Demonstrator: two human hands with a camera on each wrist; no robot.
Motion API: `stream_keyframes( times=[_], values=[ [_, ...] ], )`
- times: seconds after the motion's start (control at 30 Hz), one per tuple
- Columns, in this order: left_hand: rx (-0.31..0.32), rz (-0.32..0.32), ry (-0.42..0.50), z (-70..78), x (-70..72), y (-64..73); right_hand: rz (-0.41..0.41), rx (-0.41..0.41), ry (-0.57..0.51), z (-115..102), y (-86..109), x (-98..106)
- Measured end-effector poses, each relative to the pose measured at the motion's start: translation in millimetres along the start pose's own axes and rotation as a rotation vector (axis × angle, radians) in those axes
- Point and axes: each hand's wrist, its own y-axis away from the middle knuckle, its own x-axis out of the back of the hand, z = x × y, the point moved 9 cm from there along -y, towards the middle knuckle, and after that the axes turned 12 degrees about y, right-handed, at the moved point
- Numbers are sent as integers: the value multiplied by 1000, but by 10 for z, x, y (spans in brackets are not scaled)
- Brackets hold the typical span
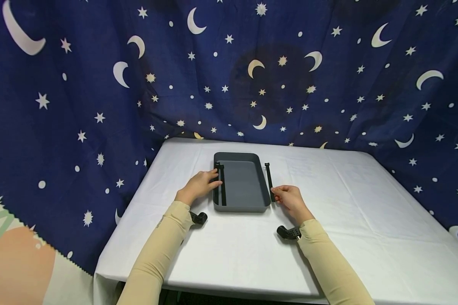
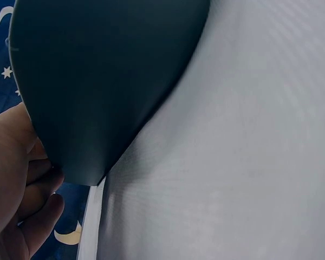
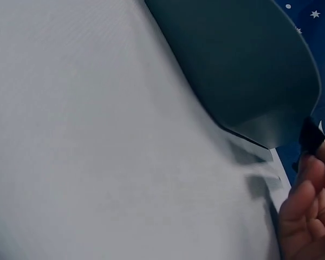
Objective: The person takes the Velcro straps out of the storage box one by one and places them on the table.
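Note:
A dark grey rectangular tray [image 1: 240, 208] with raised walls lies on the white-covered table. Along its left inside lie two slim black straps [image 1: 223, 195], each with a wider head at the far end. My left hand [image 1: 199, 185] reaches over the tray's left wall, fingers and thumb apart near the straps; the left wrist view has its loosely bent fingers [image 2: 53, 208] beside the wall. Just outside the right wall, my right hand [image 1: 290, 197] pinches the near part of a similar black strap [image 1: 269, 174]. That strap's end [image 3: 311, 136] shows between the fingertips in the right wrist view.
White cloth [image 1: 347, 220] covers the table around the tray. Behind it hangs a blue curtain [image 1: 229, 76] with moons and stars. Black wrist mounts [image 1: 289, 233] stick out from both sleeves near the cloth.

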Motion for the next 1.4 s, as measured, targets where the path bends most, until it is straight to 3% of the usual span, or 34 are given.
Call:
stream_keyframes(
  times=[0.97,1.4],
  values=[
    [3,-2,14,-6,-7,-7,12,-4,87,37,-46,-3],
    [10,-9,15,-3,-11,-1,17,-8,215,-9,-41,-15]
  ],
)
